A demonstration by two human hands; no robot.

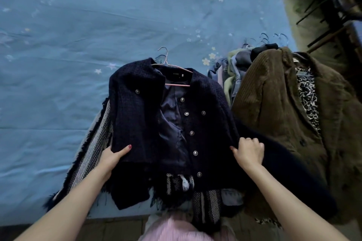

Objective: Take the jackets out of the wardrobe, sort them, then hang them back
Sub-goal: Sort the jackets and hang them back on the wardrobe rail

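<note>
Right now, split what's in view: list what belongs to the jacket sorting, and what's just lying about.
Part of the job:
navy tweed jacket on a pink hanger, gripped by left hand and right hand
striped fringed jacket beneath it
brown corduroy coat
pile of hung jackets

Lying about:
blue bedsheet

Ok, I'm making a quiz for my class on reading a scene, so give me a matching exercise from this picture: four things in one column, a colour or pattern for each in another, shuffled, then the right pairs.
Things:
1. tweed jacket held by both hands
2. corduroy coat
3. bedsheet
4. hanger in the tweed jacket

Colours or patterns:
A. pink
B. light blue with small flowers and stars
C. navy with silver buttons
D. olive brown with a leopard-print lining

Pairs: 1-C, 2-D, 3-B, 4-A
</note>
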